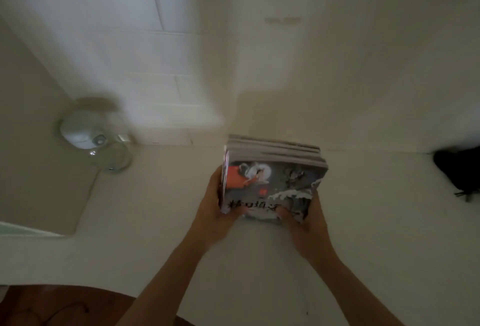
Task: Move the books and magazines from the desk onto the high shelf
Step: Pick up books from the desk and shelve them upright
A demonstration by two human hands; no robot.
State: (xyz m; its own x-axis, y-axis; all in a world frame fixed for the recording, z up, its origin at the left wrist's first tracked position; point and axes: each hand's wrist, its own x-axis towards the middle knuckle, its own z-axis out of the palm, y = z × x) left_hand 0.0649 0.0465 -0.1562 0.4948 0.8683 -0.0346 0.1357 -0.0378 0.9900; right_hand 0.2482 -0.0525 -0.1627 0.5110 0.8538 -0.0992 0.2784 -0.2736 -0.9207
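— What are the hands doing?

— Both are raised ahead, arms stretched up and forward. The left hand (211, 207) grips the near left corner of a stack of magazines (272, 180), palm against its left edge and thumb curled onto the cover. The right hand (306, 218) grips the near right corner the same way, thumb on top, fingers hidden beneath.

— And the stack itself?

— Held between the two hands, clear of both arms, the far end tipped away from the camera. The top cover is dark grey with an orange-red figure, white waves and black characters near the lower edge. Several spines or page edges show in layers at the far end. Whether that far end touches anything I cannot tell; the picture is blurred.

— What lies around it?

— A pale cream wall (363, 79) fills most of the view behind the stack. To the left, a white panelled surface (161, 40) with thin seams runs upward. Further left is a white fan (96, 141) with a clear round guard, well apart from the stack.

— Anything on the right?

— A dark shape (457, 169) at the right edge, too blurred to name.

— And low down?

— A reddish-brown surface (65, 305) in the bottom left corner, with a thin dark cord lying across it.
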